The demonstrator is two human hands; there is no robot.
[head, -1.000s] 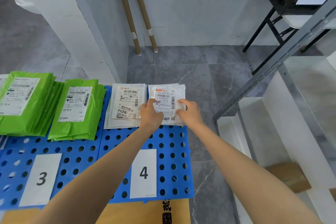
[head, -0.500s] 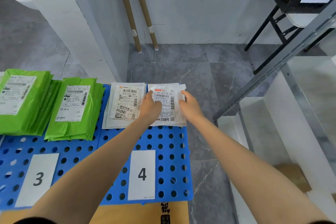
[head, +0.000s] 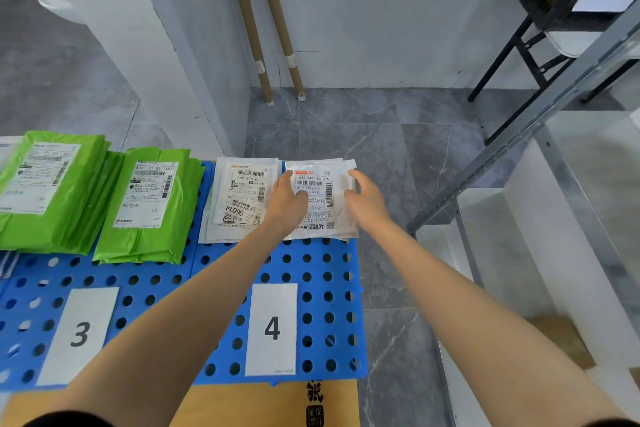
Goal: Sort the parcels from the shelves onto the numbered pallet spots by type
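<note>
Blue perforated plastic pallet (head: pixel 322 288): smooth moulding, semi-gloss. Green plastic mailer bags (head: pixel 145 211): glossy film, creased. White plastic mailer bags (head: pixel 341 218): crinkled, slight sheen, with matt paper labels (head: pixel 313 184) on top. White number cards (head: pixel 272 329): matt paper. Grey veined floor tiles (head: pixel 381 149): smooth, low sheen. Brown tubes (head: pixel 249 28) and tan sheet (head: pixel 242 406): matt cardboard. Grey slotted shelf upright (head: pixel 519 135): painted metal, matt.

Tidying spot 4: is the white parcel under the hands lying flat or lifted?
Flat: the white parcel lies label-up on a stack on the blue pallet, left hand and right hand at its edges.
</note>
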